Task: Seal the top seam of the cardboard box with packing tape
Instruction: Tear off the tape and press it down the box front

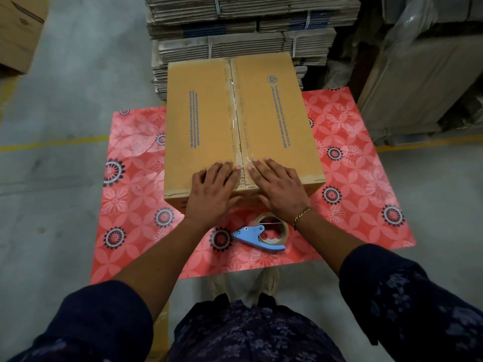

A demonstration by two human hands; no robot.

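Note:
A closed brown cardboard box with blue print stands on a red flowered table. Clear packing tape runs along its top seam from the far edge to the near edge. My left hand lies flat on the near end of the top, just left of the seam. My right hand lies flat just right of the seam, fingertips on the tape's edge. Both hold nothing. A blue tape dispenser with a roll of tape lies on the table below my right wrist.
Bundled stacks of flat cardboard rise right behind the table. More wrapped cartons stand at the right, and a brown box sits on the grey floor at the far left. My feet show under the table's near edge.

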